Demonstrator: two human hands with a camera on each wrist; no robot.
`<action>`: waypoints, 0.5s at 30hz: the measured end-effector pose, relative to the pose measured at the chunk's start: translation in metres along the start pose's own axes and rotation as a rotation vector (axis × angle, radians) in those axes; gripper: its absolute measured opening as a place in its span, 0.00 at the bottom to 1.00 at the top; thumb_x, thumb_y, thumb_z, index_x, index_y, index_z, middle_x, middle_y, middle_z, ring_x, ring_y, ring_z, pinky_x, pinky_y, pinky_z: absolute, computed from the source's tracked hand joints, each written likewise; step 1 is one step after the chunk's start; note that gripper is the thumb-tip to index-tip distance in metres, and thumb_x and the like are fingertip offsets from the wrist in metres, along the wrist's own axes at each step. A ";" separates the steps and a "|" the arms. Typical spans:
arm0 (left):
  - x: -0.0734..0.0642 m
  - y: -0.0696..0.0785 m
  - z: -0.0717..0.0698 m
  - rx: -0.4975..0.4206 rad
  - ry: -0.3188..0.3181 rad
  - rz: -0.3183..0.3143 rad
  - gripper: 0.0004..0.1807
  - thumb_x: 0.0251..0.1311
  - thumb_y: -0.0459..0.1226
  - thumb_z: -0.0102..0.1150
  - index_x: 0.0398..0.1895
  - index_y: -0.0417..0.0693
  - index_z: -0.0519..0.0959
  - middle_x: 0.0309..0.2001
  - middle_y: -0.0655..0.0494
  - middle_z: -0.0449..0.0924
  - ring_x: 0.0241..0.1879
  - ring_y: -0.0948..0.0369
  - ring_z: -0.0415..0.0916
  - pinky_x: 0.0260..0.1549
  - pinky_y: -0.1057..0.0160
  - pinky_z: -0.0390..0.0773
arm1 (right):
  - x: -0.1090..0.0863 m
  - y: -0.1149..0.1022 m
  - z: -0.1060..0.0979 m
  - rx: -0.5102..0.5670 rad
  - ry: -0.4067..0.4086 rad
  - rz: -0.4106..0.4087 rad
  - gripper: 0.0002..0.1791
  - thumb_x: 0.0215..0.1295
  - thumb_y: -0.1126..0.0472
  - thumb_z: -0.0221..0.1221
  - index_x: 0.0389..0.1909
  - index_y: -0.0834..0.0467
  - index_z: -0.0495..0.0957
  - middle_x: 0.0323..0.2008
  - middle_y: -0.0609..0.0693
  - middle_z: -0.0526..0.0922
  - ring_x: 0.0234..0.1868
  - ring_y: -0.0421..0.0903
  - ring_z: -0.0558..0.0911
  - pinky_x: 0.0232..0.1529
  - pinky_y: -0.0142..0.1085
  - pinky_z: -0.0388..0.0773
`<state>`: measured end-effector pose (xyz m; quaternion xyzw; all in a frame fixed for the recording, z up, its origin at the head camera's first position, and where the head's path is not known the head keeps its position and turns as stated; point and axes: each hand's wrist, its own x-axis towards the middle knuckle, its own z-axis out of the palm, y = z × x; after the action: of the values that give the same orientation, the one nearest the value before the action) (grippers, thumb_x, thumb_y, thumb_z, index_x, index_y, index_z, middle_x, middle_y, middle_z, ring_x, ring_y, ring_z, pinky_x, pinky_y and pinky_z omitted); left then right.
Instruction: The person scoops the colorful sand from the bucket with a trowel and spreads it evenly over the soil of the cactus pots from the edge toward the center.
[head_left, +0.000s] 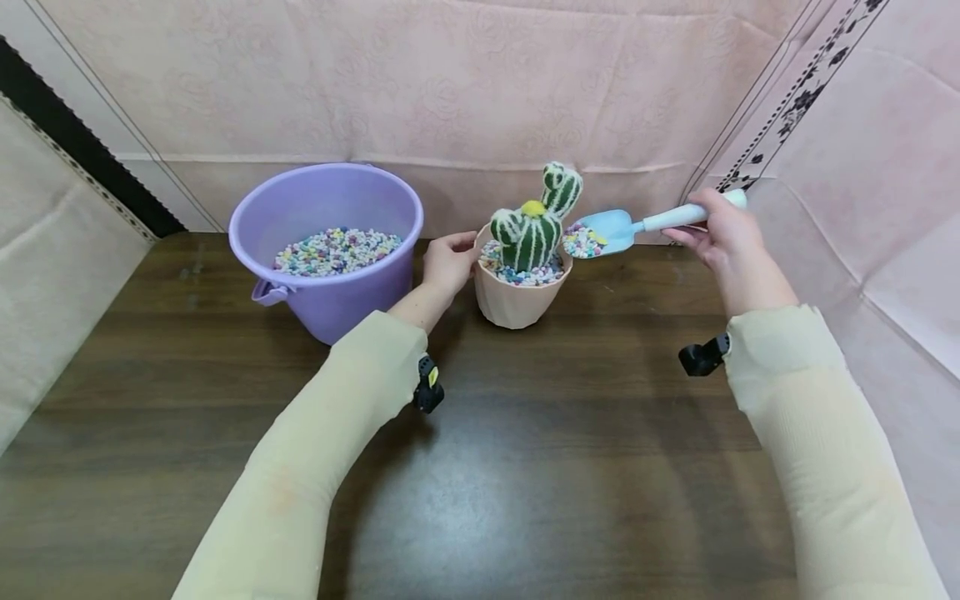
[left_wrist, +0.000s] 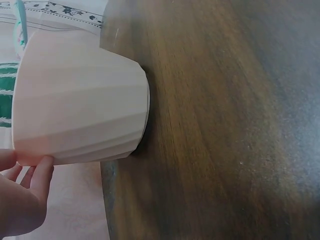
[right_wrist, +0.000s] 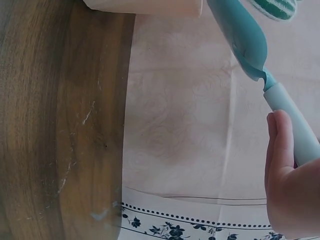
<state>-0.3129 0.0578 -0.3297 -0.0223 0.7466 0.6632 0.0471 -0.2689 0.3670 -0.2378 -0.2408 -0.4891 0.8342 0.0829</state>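
My left hand point(head_left: 448, 265) pinches the rim of a pale pink flowerpot point(head_left: 517, 302) at its left side; the left wrist view shows thumb and fingertips at the pot's edge. In the pot stands a crocheted cactus point(head_left: 528, 237) with a yellow flower, ringed by small multicoloured pebbles point(head_left: 538, 276). My right hand point(head_left: 731, 237) grips the pale handle of a light blue trowel point(head_left: 617, 229). A heap of coloured pebbles point(head_left: 583, 241) lies on its blade, whose tip is right at the pot's right rim. The right wrist view shows the blade's underside.
A purple bucket point(head_left: 352, 304) partly filled with coloured pebbles point(head_left: 337, 251) stands left of the pot, near my left forearm. The dark wooden table point(head_left: 540, 467) reaches back to a pink cloth wall point(head_left: 450, 83). Another cloth wall point(head_left: 885, 208) rises close on the right.
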 end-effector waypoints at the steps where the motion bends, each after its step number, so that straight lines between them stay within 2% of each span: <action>1: 0.000 0.000 0.000 -0.001 -0.002 0.003 0.20 0.63 0.32 0.53 0.59 0.43 0.74 0.56 0.46 0.76 0.44 0.59 0.75 0.48 0.61 0.81 | 0.000 0.000 0.002 -0.010 0.000 -0.011 0.14 0.57 0.68 0.60 0.36 0.56 0.63 0.34 0.53 0.72 0.23 0.48 0.82 0.27 0.41 0.85; 9: 0.001 -0.001 0.000 0.003 -0.005 0.004 0.20 0.63 0.32 0.53 0.59 0.44 0.74 0.56 0.47 0.76 0.46 0.59 0.76 0.47 0.64 0.81 | -0.007 0.002 0.013 -0.095 -0.028 -0.089 0.12 0.58 0.70 0.58 0.35 0.58 0.62 0.27 0.53 0.72 0.23 0.47 0.82 0.26 0.40 0.85; 15: 0.001 -0.001 0.000 -0.004 -0.007 0.008 0.20 0.63 0.32 0.53 0.59 0.44 0.74 0.56 0.47 0.77 0.47 0.58 0.76 0.48 0.64 0.81 | -0.014 0.002 0.023 -0.200 -0.008 -0.131 0.14 0.58 0.68 0.56 0.38 0.58 0.59 0.24 0.51 0.73 0.20 0.44 0.83 0.25 0.37 0.85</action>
<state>-0.3135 0.0575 -0.3306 -0.0170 0.7452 0.6650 0.0471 -0.2677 0.3429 -0.2255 -0.2118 -0.5848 0.7751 0.1110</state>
